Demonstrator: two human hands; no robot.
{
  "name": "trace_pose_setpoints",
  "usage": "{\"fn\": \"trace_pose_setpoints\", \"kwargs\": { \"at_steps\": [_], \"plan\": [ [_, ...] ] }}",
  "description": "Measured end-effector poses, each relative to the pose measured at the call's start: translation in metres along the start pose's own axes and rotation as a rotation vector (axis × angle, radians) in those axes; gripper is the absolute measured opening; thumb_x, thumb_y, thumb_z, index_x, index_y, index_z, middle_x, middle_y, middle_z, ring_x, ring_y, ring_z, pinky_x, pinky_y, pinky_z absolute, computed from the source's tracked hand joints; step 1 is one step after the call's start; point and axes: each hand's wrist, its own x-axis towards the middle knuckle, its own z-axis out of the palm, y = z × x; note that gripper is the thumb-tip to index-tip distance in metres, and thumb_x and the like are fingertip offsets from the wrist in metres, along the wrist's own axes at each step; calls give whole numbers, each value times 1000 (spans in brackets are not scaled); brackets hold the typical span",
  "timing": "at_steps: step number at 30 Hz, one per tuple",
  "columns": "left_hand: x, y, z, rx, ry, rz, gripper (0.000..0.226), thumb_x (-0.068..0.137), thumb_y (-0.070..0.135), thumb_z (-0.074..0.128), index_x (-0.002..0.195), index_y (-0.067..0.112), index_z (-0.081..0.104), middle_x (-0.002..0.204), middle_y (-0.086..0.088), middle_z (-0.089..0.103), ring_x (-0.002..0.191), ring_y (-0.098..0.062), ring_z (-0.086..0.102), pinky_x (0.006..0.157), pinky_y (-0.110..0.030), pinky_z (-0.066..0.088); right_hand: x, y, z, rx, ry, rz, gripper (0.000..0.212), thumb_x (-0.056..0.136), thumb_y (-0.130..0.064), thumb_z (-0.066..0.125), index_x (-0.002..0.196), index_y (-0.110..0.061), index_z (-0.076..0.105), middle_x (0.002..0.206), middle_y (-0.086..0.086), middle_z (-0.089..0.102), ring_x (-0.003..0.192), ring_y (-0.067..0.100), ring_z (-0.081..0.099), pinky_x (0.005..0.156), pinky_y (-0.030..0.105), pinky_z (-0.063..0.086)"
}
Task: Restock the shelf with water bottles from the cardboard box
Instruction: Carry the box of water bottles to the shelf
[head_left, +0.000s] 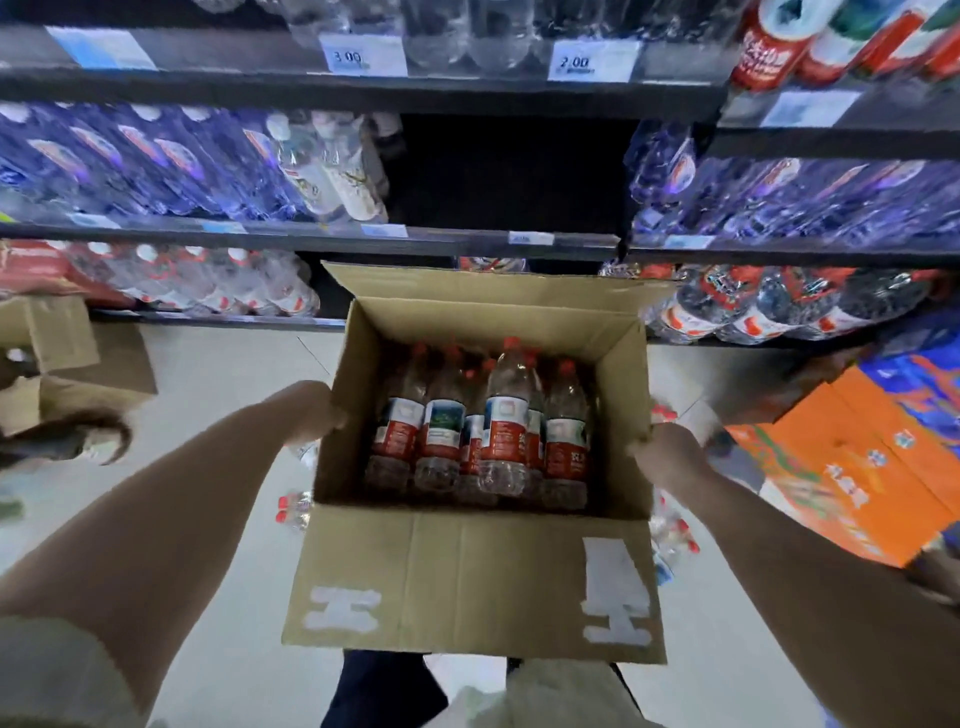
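Both forearms were bare from wrist to elbow. The left arm (171, 499) ended in a left hand (311, 410) whose fingers were largely out of sight; a short, loose, pale cream sleeve (57, 670) showed at the lower left corner. The right arm (810, 587) led to the right hand (667, 454), knuckles facing the camera, with no ring, watch or band visible on either wrist. A pale cream garment front (540, 696) hung at the bottom edge, softly creased. Beside it, dark navy trousers (382, 686) covered one leg. Everything was slightly blurred.
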Motion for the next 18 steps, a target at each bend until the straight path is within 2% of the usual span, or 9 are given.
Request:
{"fn": "trace_pose_setpoints", "kwargs": {
  "at_steps": [3, 6, 9, 11, 14, 18],
  "plan": [
    [49, -5, 9, 40, -30, 9, 17, 87, 22, 62, 74, 11, 61, 82, -10, 59, 80, -25, 58, 66, -29, 41, 37, -12, 26, 28, -14, 24, 22, 92, -19, 55, 77, -4, 54, 70, 7, 52, 66, 23, 52, 50, 23, 31],
    [98, -11, 20, 42, -36, -2, 20, 87, 22, 62, 69, 13, 58, 77, -8, 59, 76, -23, 57, 63, -29, 40, 74, -23, 51, 28, -16, 31, 21, 90, -20, 57, 83, 0, 61, 75, 12, 58, 76, 29, 60, 60, 25, 41],
    [151, -22, 43, 27, -16, -16, 17, 88, 24, 63, 78, 9, 61, 76, -6, 59, 75, -22, 59, 64, -29, 44, 119, -29, 87, 43, -12, 41, 27, 89, -22, 56, 92, 3, 65, 88, 19, 67, 85, 34, 66, 73, 38, 55],
    [183, -28, 59, 29, -9, -24, 17, 89, 24, 63, 84, 8, 63, 76, -4, 58, 73, -20, 59, 60, -28, 43, 147, -34, 109, 31, 1, 31, 28, 91, -22, 54, 95, 3, 65, 92, 20, 67, 85, 34, 65, 76, 41, 57],
    [228, -36, 79, 19, 22, -31, 18, 90, 25, 62, 83, 9, 65, 74, -3, 58, 68, -16, 57, 52, -27, 38, 189, -38, 139, -10, 40, 24, 29, 91, -23, 54, 95, 4, 65, 94, 22, 67, 89, 35, 64, 74, 35, 53],
    [281, -45, 107, 55, 34, -52, 22, 89, 32, 63, 78, 13, 64, 77, -6, 64, 76, -24, 64, 65, -32, 51, 241, -37, 177, -16, 58, 19, 32, 92, -26, 56, 96, 4, 66, 94, 22, 66, 91, 36, 63, 75, 35, 51]
  ]
}}
